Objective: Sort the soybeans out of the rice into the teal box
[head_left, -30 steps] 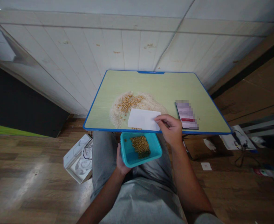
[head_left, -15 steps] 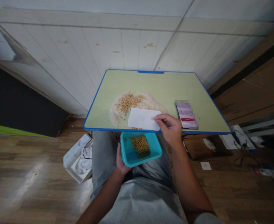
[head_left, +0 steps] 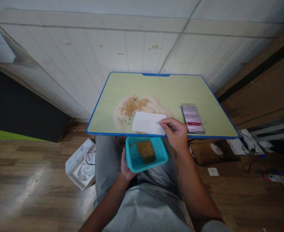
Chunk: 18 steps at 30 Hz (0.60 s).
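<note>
My right hand (head_left: 175, 131) pinches the right end of a white card (head_left: 148, 123) near the table's front edge. A few soybeans (head_left: 141, 132) show along the card's lower edge. Behind it lies a spread of white rice (head_left: 119, 117), with a cluster of soybeans (head_left: 133, 105) on top. In my lap, just below the table edge, my left hand (head_left: 126, 167) grips a turquoise plastic container (head_left: 165, 151) by its left side. Soybeans (head_left: 145, 149) cover part of its bottom, with some darker green ones at the near end.
The small folding table (head_left: 180, 87) has a blue rim and stands against a white panelled wall (head_left: 132, 48). A phone (head_left: 192, 119) lies on its right side. An open white box (head_left: 82, 164) sits on the floor at left; cables (head_left: 249, 149) lie at right.
Almost nothing differs. Both hands, the card and the container hold nearly the same places, with only a very slight shift of the view.
</note>
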Each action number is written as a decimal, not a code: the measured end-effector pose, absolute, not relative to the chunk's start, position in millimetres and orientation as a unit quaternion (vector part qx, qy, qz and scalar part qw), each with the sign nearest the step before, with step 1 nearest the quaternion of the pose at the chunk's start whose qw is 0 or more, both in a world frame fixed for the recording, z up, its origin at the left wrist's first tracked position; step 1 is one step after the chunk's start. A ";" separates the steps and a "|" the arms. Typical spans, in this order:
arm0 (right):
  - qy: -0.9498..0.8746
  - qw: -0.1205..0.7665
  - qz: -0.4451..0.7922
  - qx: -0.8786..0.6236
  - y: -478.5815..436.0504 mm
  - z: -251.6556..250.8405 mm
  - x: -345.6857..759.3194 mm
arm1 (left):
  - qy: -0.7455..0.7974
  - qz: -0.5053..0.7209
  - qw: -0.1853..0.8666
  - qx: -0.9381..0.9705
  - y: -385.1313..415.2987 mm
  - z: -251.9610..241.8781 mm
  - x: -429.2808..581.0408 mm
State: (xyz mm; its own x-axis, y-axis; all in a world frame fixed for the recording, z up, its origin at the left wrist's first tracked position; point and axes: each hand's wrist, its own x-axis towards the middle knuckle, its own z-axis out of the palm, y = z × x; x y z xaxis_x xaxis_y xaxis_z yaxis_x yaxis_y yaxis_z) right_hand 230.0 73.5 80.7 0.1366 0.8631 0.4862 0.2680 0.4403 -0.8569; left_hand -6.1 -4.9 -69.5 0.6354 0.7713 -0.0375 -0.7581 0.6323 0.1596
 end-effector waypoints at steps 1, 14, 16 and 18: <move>-0.607 0.592 0.252 -0.466 73.5 80.9 230.1 | 0.053 0.424 0.902 0.065 -4.8 -69.4 -5.8; -0.543 0.651 0.246 -0.471 75.5 80.3 230.0 | 0.109 0.431 0.895 0.029 -2.4 -75.7 -7.8; -0.551 0.640 0.251 -0.473 75.9 79.7 230.6 | 0.120 0.434 0.893 0.025 -2.1 -76.8 -8.1; -0.561 0.628 0.256 -0.475 76.2 79.1 231.1 | 0.131 0.435 0.890 0.021 -1.7 -79.1 -8.3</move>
